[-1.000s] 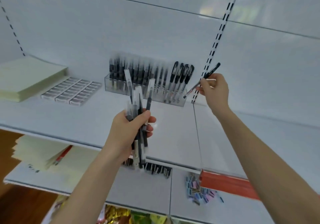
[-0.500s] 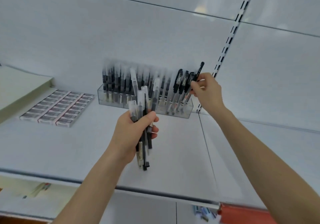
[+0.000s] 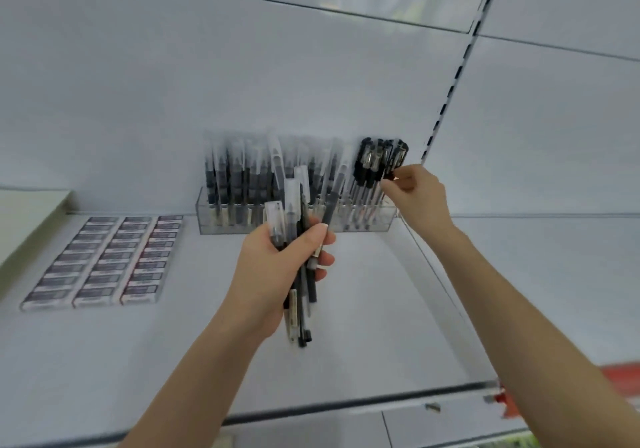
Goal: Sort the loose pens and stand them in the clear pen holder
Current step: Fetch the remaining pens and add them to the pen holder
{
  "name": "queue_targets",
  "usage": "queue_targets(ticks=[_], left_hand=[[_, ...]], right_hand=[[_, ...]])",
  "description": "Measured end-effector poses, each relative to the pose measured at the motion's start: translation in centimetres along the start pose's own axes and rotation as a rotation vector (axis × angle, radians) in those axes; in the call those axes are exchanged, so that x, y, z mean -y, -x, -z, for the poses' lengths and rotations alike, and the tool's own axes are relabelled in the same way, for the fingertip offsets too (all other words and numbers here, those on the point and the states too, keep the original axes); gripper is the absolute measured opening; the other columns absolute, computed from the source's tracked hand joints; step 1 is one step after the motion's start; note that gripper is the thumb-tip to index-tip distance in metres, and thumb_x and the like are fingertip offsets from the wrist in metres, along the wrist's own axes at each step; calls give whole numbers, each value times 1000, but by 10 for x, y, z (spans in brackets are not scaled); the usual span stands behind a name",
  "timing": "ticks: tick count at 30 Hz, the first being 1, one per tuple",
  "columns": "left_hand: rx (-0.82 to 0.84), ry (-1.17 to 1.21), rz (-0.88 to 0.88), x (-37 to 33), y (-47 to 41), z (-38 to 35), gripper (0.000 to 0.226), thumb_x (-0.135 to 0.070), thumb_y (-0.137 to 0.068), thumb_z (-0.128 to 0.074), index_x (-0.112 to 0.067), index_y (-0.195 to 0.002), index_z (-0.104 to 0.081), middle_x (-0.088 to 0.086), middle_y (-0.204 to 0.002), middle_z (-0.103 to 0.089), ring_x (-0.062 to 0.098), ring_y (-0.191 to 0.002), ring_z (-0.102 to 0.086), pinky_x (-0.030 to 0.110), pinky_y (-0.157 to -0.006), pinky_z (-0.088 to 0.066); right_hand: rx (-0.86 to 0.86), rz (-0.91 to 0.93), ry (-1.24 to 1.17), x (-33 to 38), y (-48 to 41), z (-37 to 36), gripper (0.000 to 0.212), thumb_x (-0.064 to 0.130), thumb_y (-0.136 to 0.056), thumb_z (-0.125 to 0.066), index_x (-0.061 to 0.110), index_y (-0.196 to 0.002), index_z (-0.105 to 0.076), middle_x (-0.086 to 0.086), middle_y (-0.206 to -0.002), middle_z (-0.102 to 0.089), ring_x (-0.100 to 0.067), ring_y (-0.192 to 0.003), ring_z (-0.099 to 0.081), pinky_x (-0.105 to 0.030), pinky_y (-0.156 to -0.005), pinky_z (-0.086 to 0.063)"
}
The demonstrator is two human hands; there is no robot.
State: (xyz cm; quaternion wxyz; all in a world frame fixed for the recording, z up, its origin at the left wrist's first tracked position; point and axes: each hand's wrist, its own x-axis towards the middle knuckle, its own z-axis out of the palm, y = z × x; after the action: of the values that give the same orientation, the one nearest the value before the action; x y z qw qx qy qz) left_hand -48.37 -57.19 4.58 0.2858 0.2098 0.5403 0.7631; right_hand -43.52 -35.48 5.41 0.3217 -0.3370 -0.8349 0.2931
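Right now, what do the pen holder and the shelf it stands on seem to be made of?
Pen holder: clear rigid plastic, probably acrylic; the standing pens show through its glossy walls. Shelf: likely painted sheet metal, smooth matte white with a thin front lip; blur leaves it open.

A white shelf (image 3: pixel 104 361) carries a clear pen holder (image 3: pixel 377 222) at the back – small boxes (image 3: pixel 100 260) left.

Three columns of small flat boxes (image 3: pixel 104 260) lie in rows on the white shelf (image 3: pixel 346 361), near a pale stack (image 3: pixel 27 219) at the far left; a slotted upright (image 3: pixel 450 91) runs up the back panel (image 3: pixel 242 84), and something red (image 3: pixel 620 378) shows lower right.
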Motion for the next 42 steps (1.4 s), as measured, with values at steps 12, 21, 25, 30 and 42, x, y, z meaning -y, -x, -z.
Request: queue_targets(ticks=[12, 21, 25, 30, 42], left_hand=[[65, -88, 31, 4, 4, 4, 10, -11, -84, -62, -10, -94, -62, 2, -76, -71, 11, -63, -68, 20, -51, -51], [-116, -56, 19, 1, 3, 25, 13, -8, -83, -63, -5, -96, -63, 5, -71, -62, 7, -56, -64, 22, -50, -54], [-145, -51, 8, 2, 3, 27, 15, -7, -81, -66, -2, -94, -62, 7, -71, -65, 11, -60, -67, 24, -52, -54], [-156, -13, -8, 2, 4, 27, 8, -6, -81, -65, -8, -88, -63, 5, -71, -71, 13, -63, -69, 26, -55, -57], [-104, 40, 1, 3, 2, 16, 9, -4, -82, -64, -3, -90, -63, 6, -67, -66, 13, -60, -69, 25, -53, -57]], right_hand=[[340, -87, -699, 59, 49, 13, 11, 16, -89, -59, 8, -83, -63, -5, -70, -70, -11, -56, -65, -19, -54, -53], [-34, 107, -448, 58, -1, -4, 4, 13, -91, -54, 12, -95, -55, 0, -74, -65, -17, -69, -67, -35, -74, -58], [13, 239, -263, 59, -11, -29, 6, 16, -92, -52, 14, -97, -55, -4, -78, -65, -28, -80, -66, -46, -83, -53], [86, 287, -70, 53, -21, -46, 19, 16, -94, -50, 1, -102, -59, -19, -90, -68, -32, -85, -65, -40, -83, -51], [278, 23, -561, 58, 35, -14, 21, 28, -90, -58, 9, -89, -68, -2, -80, -73, -12, -71, -70, -25, -68, -57]])
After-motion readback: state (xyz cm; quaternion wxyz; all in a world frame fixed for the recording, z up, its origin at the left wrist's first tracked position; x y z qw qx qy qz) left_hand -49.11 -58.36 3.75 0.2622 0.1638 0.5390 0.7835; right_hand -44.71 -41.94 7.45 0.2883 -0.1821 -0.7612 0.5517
